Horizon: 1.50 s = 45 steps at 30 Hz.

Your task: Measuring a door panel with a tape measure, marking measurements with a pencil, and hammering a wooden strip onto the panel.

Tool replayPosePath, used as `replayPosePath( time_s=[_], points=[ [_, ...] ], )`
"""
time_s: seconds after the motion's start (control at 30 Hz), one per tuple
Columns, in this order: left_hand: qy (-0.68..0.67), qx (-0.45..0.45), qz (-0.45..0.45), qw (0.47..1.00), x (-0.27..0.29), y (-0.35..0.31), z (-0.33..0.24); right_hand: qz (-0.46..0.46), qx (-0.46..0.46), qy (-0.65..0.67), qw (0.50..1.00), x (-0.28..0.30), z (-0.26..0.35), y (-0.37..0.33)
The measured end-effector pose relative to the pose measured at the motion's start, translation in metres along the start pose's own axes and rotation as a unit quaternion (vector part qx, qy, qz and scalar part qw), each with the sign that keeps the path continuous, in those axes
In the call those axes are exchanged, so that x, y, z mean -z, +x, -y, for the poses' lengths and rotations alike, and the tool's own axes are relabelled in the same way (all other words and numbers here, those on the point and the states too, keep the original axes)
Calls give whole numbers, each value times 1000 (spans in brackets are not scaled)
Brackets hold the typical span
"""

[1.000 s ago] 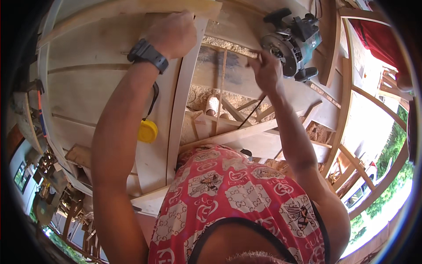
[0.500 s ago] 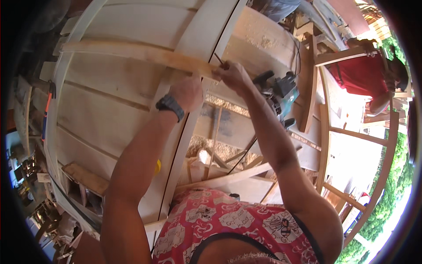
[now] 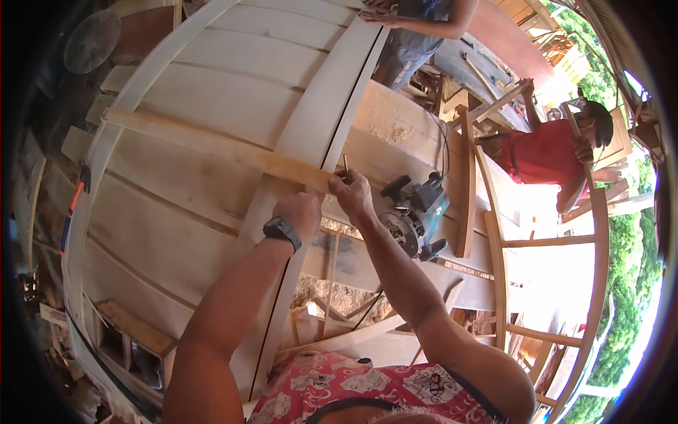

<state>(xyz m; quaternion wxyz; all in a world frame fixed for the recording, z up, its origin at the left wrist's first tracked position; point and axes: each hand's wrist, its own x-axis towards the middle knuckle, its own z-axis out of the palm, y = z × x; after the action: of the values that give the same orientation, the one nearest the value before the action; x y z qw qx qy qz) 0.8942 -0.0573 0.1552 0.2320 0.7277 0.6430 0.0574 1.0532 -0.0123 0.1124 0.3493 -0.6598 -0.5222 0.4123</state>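
Observation:
A long, thin wooden strip point(image 3: 205, 147) lies across a pale panelled wooden door point(image 3: 169, 185), its right end reaching the door's edge board. My left hand point(image 3: 298, 213), with a dark watch on the wrist, is closed at the near edge of that end and grips the strip; its fingertips are partly hidden. Just to the right, my right hand point(image 3: 353, 196) pinches a slim pencil point(image 3: 346, 164), which points up beside the strip's end. Its knuckles are close to the strip. A green and black router point(image 3: 418, 215) rests on a board right of my right forearm.
At the top a co-worker's hands point(image 3: 378, 18) rest on the door's far end. Another person in a red shirt point(image 3: 544, 157) handles a wooden frame point(image 3: 599, 233) at the right. An orange-handled tool point(image 3: 73, 205) lies along the left edge. Wood shavings point(image 3: 346, 297) lie below the boards.
The view has shifted, so the door and router appear lower and the far co-worker's hands show. Both my hands stay at the strip's end, the pencil still in my right.

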Motion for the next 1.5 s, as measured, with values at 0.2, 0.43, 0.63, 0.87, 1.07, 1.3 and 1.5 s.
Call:
replayPosePath(
  time_s=[0.2,0.43,0.63,0.87,1.07,1.3,1.5],
  points=[
    [40,2,-24,999,-7,-6,-2,6,10,-80,997,4,18,-10],
    [68,17,-61,996,-27,-15,-7,12,-4,-84,996,6,17,-20],
    [135,16,-33,990,-28,-12,-8,-14,21,-109,994,5,16,-13],
    [39,31,26,998,-25,-19,15,33,-36,-101,994,23,-2,-15],
    [-45,-44,-72,995,-16,-27,36,26,-13,-68,997,26,-11,-16],
    [68,-2,3,998,-11,-1,3,76,-40,68,994,-4,-3,-17],
    [256,-73,-106,958,-33,-14,21,119,127,-159,972,-26,-46,26]
  ],
)
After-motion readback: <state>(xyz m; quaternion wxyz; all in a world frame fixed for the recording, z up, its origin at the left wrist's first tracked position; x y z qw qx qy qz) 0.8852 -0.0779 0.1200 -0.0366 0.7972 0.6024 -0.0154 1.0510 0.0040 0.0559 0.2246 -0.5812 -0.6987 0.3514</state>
